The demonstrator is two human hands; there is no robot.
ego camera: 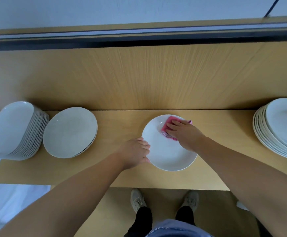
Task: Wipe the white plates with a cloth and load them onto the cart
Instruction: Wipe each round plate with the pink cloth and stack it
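One white plate [170, 154] lay flat on the counter [118, 120] at the centre of the frame, apart from the stacks so that its whole face was exposed. The left hand [135, 152] gripped the plate's left rim, fingers curled over the edge, evidently to stop it sliding under the wipe. The right hand [182, 132] pressed flat, fingers straight, on the pink cloth [171, 119] at the plate's upper right. A tall stack [14, 130] and a low stack [70, 132] stood at the left, another stack [279, 129] at the right edge (which pile was already wiped cannot be told). No cart was in view.
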